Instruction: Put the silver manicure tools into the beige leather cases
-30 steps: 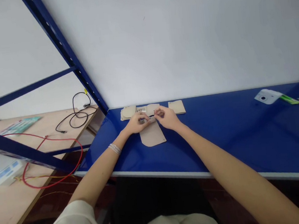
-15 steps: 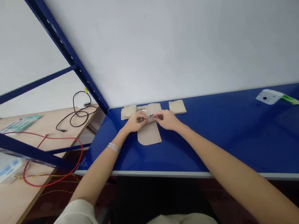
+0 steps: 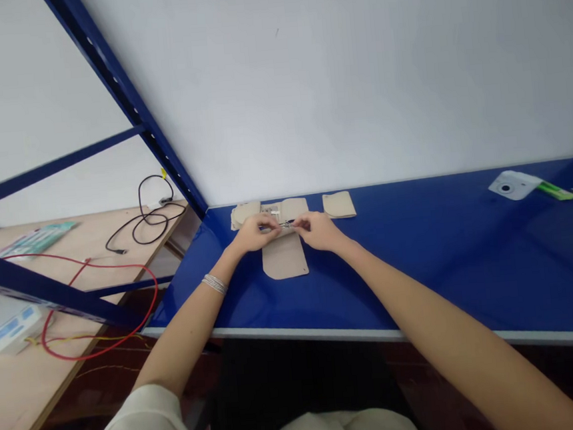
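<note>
My left hand (image 3: pixel 257 233) and my right hand (image 3: pixel 318 230) face each other with fingertips pinched. Between them runs a small, thin silvery piece (image 3: pixel 287 224), too small to name for sure. Both hands hover over an unfolded beige case (image 3: pixel 284 260) on the blue table. One of its flaps points towards me, and others lie to the left and behind my fingers. Small items or marks show in the middle section, partly covered by my left hand. To the right of my right hand lies a separate folded beige pouch (image 3: pixel 338 205).
The blue table (image 3: pixel 421 263) meets a white wall at the back. Far right are a white camera-shaped item (image 3: pixel 512 184) and a green item (image 3: pixel 556 190). A blue metal frame (image 3: pixel 129 88) stands left. Beyond it, a wooden table holds a black cable (image 3: pixel 142 217) and red cable (image 3: pixel 156 300).
My fingertips have shifted slightly, and more of the silvery piece shows between them. The case and pouch stay in place on the table.
</note>
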Available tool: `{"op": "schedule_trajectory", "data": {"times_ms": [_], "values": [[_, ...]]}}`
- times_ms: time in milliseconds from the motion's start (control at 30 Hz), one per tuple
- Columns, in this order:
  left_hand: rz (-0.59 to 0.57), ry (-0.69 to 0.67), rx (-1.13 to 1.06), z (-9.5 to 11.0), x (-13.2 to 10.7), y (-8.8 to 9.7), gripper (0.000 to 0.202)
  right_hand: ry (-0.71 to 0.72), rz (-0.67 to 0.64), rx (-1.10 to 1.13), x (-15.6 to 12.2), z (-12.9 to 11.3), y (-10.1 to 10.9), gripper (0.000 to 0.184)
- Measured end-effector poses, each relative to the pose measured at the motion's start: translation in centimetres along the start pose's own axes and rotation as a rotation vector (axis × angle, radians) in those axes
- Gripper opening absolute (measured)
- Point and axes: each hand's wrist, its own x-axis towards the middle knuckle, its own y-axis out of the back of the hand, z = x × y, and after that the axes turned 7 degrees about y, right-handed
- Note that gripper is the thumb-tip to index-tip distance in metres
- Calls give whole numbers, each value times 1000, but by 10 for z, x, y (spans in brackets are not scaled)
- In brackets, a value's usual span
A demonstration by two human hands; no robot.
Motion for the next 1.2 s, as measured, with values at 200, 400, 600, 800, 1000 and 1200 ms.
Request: {"op": "schedule_trajectory", "data": {"times_ms": [200,400,600,800,1000,1200], "values": [[13,31,-9,-1,-1,2,23,-17,18,8,1,2,-1,12],[0,60,-35,-2,0,3,26,-18,23,4,1,5,-2,12],[8,74,-60,-4,1,4,28,-23,35,11,1,6,-2,12],[34,94,-94,-1,0,6,30,-21,70,24,1,6,-3,10],[52,52,-122,5,0,6,27,-11,106,30,1,4,-3,9],[131,26,-98,12,1,8,27,13,158,42,1,1,-1,13]]}}
